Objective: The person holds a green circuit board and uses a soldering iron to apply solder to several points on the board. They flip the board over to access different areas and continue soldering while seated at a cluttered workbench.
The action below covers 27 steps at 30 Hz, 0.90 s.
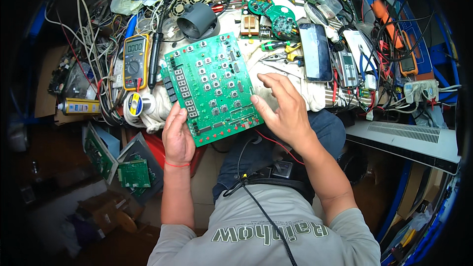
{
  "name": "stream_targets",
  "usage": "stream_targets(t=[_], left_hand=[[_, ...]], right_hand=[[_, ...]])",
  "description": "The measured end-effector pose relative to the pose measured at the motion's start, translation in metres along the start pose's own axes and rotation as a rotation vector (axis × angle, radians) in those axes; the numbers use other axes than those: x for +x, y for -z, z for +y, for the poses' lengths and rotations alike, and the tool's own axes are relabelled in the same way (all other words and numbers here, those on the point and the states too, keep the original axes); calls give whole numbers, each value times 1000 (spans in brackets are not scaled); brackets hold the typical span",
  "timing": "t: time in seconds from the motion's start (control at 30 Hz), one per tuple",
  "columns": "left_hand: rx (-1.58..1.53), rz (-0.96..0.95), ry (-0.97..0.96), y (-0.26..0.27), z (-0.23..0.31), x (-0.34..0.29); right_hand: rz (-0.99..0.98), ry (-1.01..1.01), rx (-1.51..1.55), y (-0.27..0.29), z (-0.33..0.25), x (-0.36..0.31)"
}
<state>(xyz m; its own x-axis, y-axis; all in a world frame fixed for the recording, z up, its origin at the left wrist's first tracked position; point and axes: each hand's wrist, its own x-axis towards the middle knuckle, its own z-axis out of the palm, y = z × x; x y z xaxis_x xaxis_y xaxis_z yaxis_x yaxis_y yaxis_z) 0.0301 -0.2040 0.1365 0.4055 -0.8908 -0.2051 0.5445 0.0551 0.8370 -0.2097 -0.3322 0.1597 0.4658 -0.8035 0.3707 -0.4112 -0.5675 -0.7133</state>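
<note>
A large green circuit board (pixel 219 88) is held up over the near edge of the workbench. It carries several push buttons, a column of seven-segment displays (pixel 185 92) and a row of small red parts along its lower edge. My left hand (pixel 178 133) grips its lower left edge, thumb on the front face and the other fingers behind. My right hand (pixel 283 103) is beside the board's right edge, fingers spread apart and the thumb near the edge; whether the thumb touches it I cannot tell.
A yellow multimeter (pixel 136 62), soldering iron (pixel 155 59), grey cup-shaped part (pixel 197 21), pliers (pixel 288 56) and smartphone (pixel 315 52) crowd the bench. Round green boards (pixel 283 22) lie at the back. A white slotted panel (pixel 404 138) juts out at right. More boards (pixel 134 173) stand below left.
</note>
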Motion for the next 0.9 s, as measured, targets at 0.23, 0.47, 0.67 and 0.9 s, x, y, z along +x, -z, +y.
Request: stream_targets(t=[0.23, 0.47, 0.67, 0.9], left_hand=[[-85, -72, 89, 7, 4, 1], [-90, -53, 160, -1, 13, 0], [160, 33, 163, -8, 19, -6], [491, 120, 170, -19, 15, -13]], right_hand=[[-178, -307, 305, -20, 17, -9], [-240, -364, 405, -24, 16, -9], [-218, -372, 462, -26, 19, -6], [-183, -460, 630, -30, 37, 4]])
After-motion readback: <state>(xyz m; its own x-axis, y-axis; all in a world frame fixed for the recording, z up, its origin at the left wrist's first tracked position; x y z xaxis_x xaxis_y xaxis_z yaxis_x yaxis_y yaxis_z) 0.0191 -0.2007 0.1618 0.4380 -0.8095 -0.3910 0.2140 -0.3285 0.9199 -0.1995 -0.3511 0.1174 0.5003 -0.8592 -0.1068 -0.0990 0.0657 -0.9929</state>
